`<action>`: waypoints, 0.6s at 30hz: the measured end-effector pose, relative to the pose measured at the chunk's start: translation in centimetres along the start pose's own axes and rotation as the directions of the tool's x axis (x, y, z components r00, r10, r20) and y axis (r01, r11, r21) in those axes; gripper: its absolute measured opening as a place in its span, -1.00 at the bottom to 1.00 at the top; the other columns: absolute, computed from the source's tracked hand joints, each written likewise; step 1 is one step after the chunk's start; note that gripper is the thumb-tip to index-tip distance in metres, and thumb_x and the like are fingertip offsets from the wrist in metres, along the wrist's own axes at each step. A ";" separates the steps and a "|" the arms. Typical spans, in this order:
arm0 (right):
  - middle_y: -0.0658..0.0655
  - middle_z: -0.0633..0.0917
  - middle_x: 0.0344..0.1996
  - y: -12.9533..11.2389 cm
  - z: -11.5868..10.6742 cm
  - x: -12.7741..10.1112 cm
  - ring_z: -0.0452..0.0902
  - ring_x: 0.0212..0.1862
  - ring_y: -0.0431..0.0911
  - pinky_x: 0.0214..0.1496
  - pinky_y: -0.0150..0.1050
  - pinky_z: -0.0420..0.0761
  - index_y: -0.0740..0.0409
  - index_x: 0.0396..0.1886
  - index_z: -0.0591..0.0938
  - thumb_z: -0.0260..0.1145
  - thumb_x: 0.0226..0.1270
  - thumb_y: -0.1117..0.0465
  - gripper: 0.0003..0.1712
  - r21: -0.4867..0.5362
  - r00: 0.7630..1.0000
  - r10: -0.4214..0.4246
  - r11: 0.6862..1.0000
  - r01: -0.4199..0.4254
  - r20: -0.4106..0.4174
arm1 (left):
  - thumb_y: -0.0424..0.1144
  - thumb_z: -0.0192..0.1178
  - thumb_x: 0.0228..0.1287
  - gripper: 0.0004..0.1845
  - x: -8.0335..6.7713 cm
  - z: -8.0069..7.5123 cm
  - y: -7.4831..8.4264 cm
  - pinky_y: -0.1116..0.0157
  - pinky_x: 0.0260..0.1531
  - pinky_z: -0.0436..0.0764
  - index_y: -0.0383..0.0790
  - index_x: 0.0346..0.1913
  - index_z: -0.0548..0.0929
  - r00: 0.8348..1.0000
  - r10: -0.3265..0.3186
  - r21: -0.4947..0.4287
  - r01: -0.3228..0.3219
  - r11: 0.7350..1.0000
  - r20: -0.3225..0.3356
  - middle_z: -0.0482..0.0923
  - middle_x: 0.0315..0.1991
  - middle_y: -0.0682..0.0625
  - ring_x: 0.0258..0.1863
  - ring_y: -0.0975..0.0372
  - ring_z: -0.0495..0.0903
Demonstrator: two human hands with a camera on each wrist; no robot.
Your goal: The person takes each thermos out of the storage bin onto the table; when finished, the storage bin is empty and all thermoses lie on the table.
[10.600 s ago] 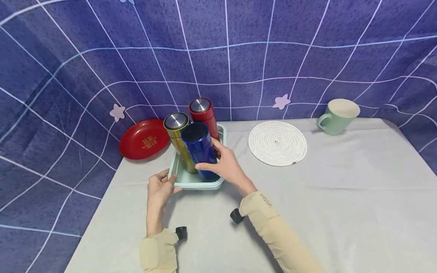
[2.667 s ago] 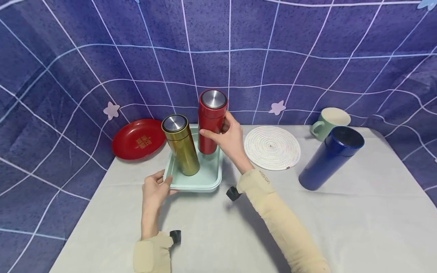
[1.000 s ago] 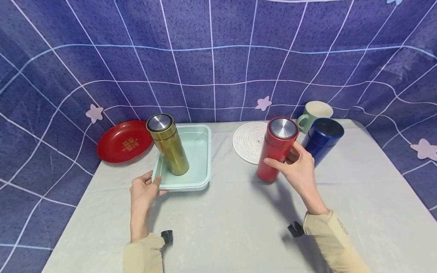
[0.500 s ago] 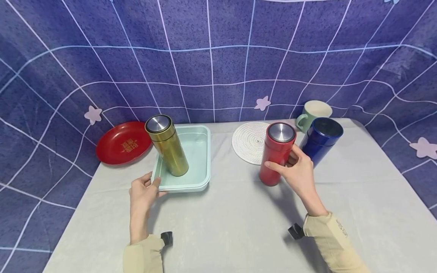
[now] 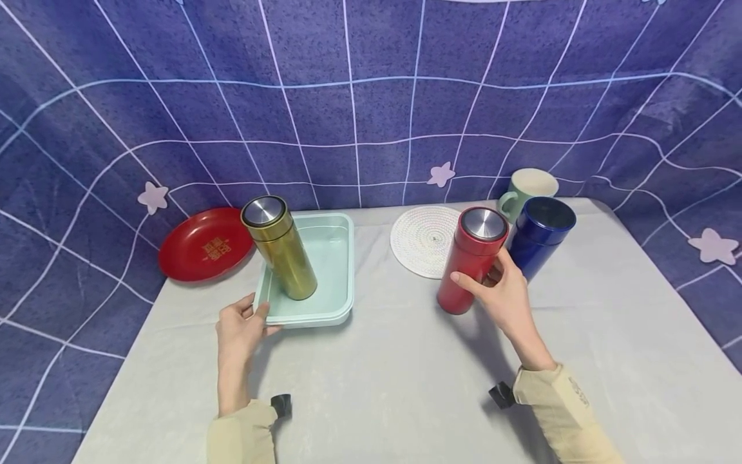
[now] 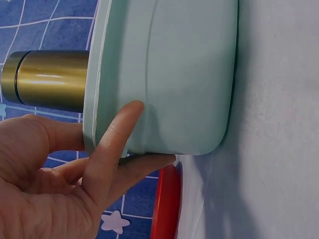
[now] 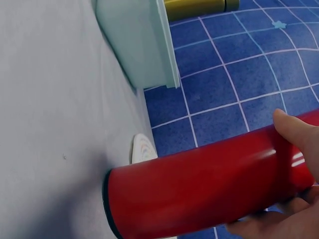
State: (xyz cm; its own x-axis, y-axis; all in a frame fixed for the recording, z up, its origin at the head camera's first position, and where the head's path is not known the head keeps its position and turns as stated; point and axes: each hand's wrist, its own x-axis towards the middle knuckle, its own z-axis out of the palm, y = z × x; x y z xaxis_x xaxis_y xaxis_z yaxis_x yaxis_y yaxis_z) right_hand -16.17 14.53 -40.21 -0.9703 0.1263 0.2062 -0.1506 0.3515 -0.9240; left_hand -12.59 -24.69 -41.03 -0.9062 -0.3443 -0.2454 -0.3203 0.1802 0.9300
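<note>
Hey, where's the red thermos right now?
In the head view the red thermos stands on the table's right half, gripped by the right hand, just left of the blue thermos and beside the white woven coaster.

Blue grid-patterned backdrop (image 5: 371, 96), pale grey tablecloth (image 5: 406, 386)

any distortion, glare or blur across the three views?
Head view: fisheye bends the backdrop grid lines into curves; soft shadows, all sharp. Left wrist view: a bright glare streak runs along the gold flask; the left hand fills the near corner, slightly soft. Right wrist view: highlight bands on the red flask; the thumb at the frame edge looks blurred.
</note>
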 end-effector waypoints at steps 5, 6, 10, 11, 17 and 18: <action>0.20 0.59 0.14 -0.2 -0.2 -0.4 0.57 0.07 -0.08 0.20 -0.29 0.61 0.10 0.34 0.34 0.53 0.12 0.17 -0.18 -0.015 0.999 0.015 1.000 -0.014 0.048 | -0.36 -0.01 0.46 -0.45 0.0 0.0 -0.1 0.40 -0.35 0.75 -0.58 0.40 0.20 1.000 -0.001 0.006 0.001 1.000 0.006 0.40 0.19 -0.52 -0.36 0.36 0.67; 0.22 0.57 0.19 -0.3 -0.4 -0.5 0.55 0.13 -0.01 0.27 -0.19 0.58 0.10 0.38 0.30 0.52 0.13 0.17 -0.14 -0.008 0.998 0.018 1.000 -0.018 0.065 | -0.36 -0.02 0.46 -0.45 0.0 0.0 -0.1 0.40 -0.35 0.75 -0.58 0.40 0.19 1.000 -0.001 0.006 0.001 1.000 0.007 0.40 0.19 -0.52 -0.37 0.37 0.67; 0.33 0.35 0.39 -0.6 -1.1 -1.3 0.32 0.36 0.20 0.42 0.12 0.36 0.14 0.55 0.04 0.48 0.18 0.18 0.07 0.008 0.989 0.050 0.999 -0.052 0.143 | -0.37 -0.02 0.47 -0.44 0.0 0.0 0.0 0.40 -0.35 0.75 -0.58 0.40 0.17 1.000 -0.003 0.000 0.003 1.000 0.005 0.39 0.19 -0.53 -0.38 0.38 0.67; 0.36 0.28 0.42 -0.8 -1.3 -1.6 0.26 0.39 0.22 0.42 0.15 0.33 0.15 0.56 -0.02 0.47 0.19 0.18 0.11 0.000 0.985 0.058 0.998 -0.059 0.160 | -0.37 -0.02 0.47 -0.44 0.0 0.0 0.0 0.40 -0.35 0.75 -0.58 0.41 0.17 1.000 -0.003 -0.003 0.003 1.000 0.005 0.38 0.19 -0.54 -0.38 0.37 0.67; 0.37 0.15 0.47 -1.4 -2.5 -3.3 0.17 0.43 0.25 0.41 0.17 0.32 0.10 0.58 -0.17 0.44 0.23 0.08 0.18 -0.066 0.969 0.100 0.994 -0.088 0.224 | -0.37 -0.03 0.47 -0.44 0.0 0.0 0.1 0.41 -0.34 0.75 -0.59 0.41 0.16 1.000 0.000 0.005 0.000 1.000 0.009 0.38 0.20 -0.54 -0.32 0.31 0.69; 0.36 0.16 0.47 -1.4 -2.7 -3.6 0.17 0.42 0.26 0.40 0.17 0.32 0.10 0.58 -0.17 0.44 0.24 0.07 0.18 -0.072 0.968 0.106 0.993 -0.091 0.229 | -0.37 -0.03 0.47 -0.45 0.0 0.0 0.2 0.41 -0.34 0.74 -0.59 0.40 0.16 1.000 0.002 0.007 -0.002 1.000 0.009 0.38 0.19 -0.54 -0.31 0.31 0.69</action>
State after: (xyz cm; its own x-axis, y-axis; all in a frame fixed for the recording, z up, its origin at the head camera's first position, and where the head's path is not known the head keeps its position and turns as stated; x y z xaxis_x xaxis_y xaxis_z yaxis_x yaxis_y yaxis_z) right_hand -11.91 16.06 -38.76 -0.9982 -0.0527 0.0284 -0.0474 0.4043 -0.9134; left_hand -12.59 -24.69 -40.86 -0.9093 -0.3355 -0.2462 -0.3206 0.1877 0.9284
